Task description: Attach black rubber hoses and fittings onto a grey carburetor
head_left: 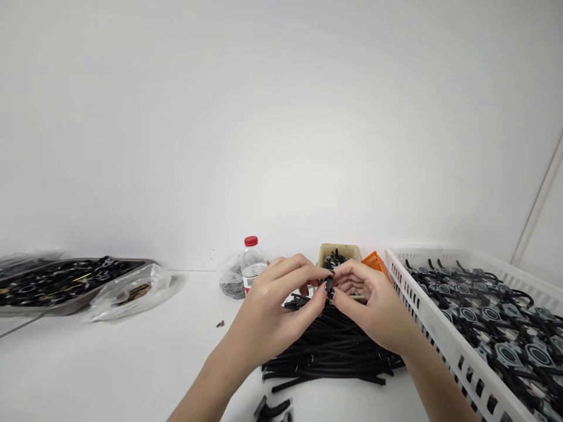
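My left hand (pixel 279 299) and my right hand (pixel 373 299) meet near the middle of the view, fingertips pinched together. Between them they hold a small black part (pixel 329 285), mostly covered by the fingers. Beneath the hands lies a pile of black tubes (pixel 329 351) on the white table. Behind them stands a cream-coloured bin (pixel 323 252) with small black pieces in it.
A white basket (pixel 440 334) of round metal-and-black assemblies fills the right side, beside an orange basket (pixel 375 261). Left are a metal tray (pixel 74 303) and plastic bag (pixel 149 296). A red-capped bottle (pixel 253 264) stands behind; black pieces (pixel 272 409) lie in front.
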The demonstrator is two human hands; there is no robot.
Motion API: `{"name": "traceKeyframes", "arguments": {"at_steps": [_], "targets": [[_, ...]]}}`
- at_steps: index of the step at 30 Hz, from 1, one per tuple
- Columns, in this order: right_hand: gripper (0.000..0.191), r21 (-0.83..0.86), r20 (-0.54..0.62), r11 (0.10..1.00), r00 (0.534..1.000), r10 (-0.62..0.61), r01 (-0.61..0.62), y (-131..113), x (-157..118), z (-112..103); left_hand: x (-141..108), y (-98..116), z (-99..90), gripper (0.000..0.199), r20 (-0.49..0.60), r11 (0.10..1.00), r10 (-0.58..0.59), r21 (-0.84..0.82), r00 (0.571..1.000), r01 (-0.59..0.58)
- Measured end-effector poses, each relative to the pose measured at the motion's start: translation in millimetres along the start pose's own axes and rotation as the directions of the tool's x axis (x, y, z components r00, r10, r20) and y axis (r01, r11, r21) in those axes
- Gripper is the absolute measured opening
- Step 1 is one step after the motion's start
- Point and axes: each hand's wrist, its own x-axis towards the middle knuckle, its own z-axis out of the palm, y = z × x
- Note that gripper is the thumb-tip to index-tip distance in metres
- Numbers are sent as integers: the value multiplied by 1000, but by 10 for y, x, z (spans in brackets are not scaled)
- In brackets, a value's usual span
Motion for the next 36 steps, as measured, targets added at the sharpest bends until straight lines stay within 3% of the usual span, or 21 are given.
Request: {"name": "traceKeyframes", "arguments": {"at_steps": [36], "targets": [[5,-17,6,1000,1000,7,-7,32,1,19,-5,-24,14,15,34,1000,-23,19,999,22]]}}
